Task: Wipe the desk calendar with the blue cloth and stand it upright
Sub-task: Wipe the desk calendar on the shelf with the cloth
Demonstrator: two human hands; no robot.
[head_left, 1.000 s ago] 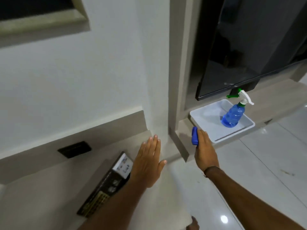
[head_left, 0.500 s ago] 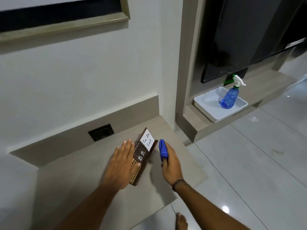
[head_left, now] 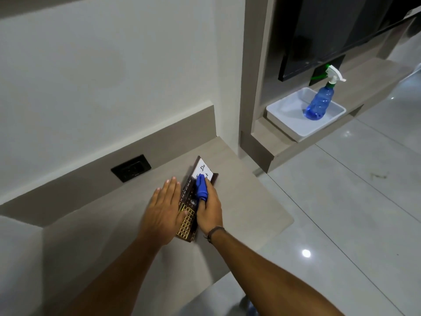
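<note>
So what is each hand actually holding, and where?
The right hand grips the blue cloth by its near end, pressing it on the desk calendar. The left hand lies flat and open at the calendar's left edge, gripping nothing.

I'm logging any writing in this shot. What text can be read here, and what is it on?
"Do": handwritten on the white note on the calendar; the rest is partly hidden by the blue cloth in the right hand.
Calendar grid and small print: too small to read.
Spray bottle, wall socket: no readable text.
</note>
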